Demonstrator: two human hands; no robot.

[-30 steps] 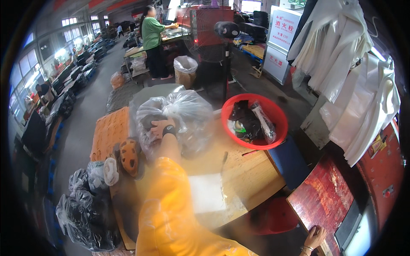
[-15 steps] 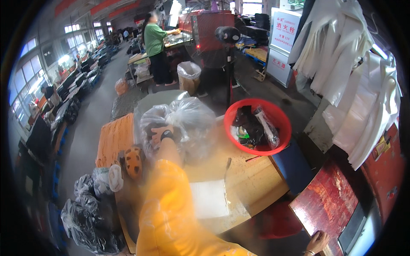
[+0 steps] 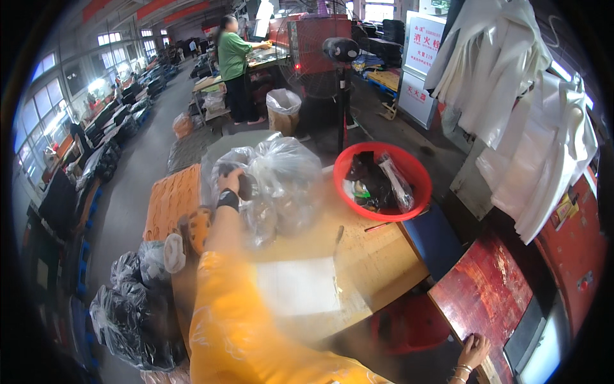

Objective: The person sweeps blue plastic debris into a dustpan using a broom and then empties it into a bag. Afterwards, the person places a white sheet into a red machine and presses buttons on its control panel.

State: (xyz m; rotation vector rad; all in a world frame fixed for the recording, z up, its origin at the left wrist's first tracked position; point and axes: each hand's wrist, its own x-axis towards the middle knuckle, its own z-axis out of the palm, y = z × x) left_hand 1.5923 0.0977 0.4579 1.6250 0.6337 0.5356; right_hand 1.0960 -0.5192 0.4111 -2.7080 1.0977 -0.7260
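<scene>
The left hand [image 3: 230,182], at the end of an orange-sleeved arm with a dark band at the wrist, reaches out over the pale wooden worktable [image 3: 377,256] and rests on the big crumpled clear plastic bag [image 3: 275,185] heaped at the table's far side; the fingers curl over the upper left of the bag and seem closed on a fold of its film, though blur keeps the grip from being certain. The right hand [image 3: 472,351] is well apart, low at the near right, lying on the edge of a worn red panel [image 3: 489,291] with fingers bent; it holds nothing that can be made out.

By my reading the step in hand is taking hold of the bag (gathering its loose top, most likely); the next move would call for a firm pinch on the slack film and a pull toward the body, since the bag is bulky and soft and may sag or spill.

A round red plastic basin [image 3: 409,176] of dark scraps sits just beside the bag on the right and could be nudged; a white sheet of paper [image 3: 297,285] lies on the table between bag and body; an orange perforated mat [image 3: 169,198] lies left; black filled bags [image 3: 128,307] crowd the floor at lower left; a person in a green top [image 3: 235,57] works far off.
</scene>
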